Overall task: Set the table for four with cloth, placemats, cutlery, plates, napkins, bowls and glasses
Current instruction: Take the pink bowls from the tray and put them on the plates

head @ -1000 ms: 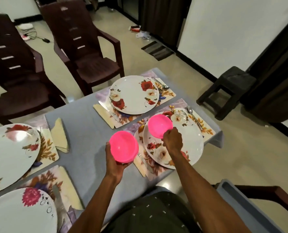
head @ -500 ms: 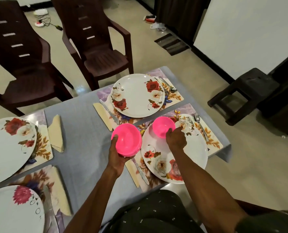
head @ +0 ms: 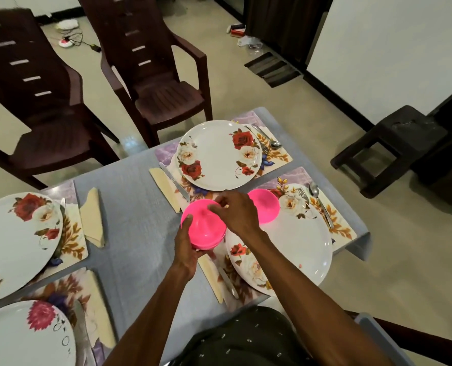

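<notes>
Right hand has left the plated bowl, now pinching the stack.

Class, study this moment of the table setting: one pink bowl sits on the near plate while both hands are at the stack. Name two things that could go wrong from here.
1. The right hand pinches the top rim of the bowl stack, held above the table by the left hand; stuck bowls might lift together or slip.
2. The placed bowl sits at the near plate's far edge, beside the right wrist; a careless move could knock it.
</notes>
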